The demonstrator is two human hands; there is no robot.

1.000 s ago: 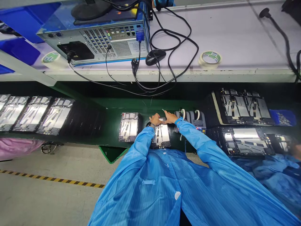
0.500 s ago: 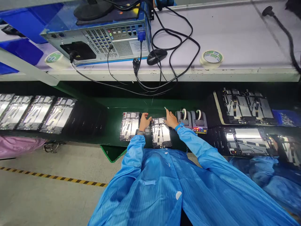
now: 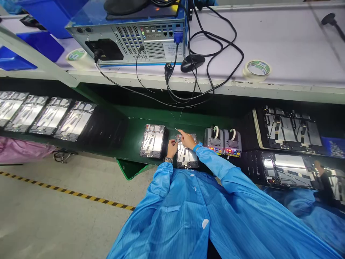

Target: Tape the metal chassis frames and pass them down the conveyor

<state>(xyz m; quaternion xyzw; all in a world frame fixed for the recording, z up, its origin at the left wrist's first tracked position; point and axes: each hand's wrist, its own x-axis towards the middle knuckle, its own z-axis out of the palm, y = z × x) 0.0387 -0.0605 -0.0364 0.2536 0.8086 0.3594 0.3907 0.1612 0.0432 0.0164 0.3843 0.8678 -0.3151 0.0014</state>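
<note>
In front of me lies an opened tablet (image 3: 185, 157), a dark flat unit with silvery metal plates and black strips. My right hand (image 3: 188, 140) is over its upper part, closed on a thin white stick (image 3: 176, 130) that points up and left. My left hand (image 3: 171, 148) is at the tablet's upper left edge with its fingers drawn together; whatever they grip is too small to make out. Left of that hand lies another opened tablet (image 3: 152, 141), apparently atop a stack.
Two grey tape dispensers (image 3: 214, 141) with lit displays stand right of my hand. More opened tablets (image 3: 74, 120) lie at left and others (image 3: 289, 167) at right. Above, a shelf (image 3: 291, 39) carries a computer case (image 3: 151, 50), a mouse (image 3: 192, 63), cables and a tape roll (image 3: 257, 69).
My right hand has moved left over the tablet with the white stick. The left hand has come down to the tablet's edge, its fingers closing. The view has shifted slightly.
</note>
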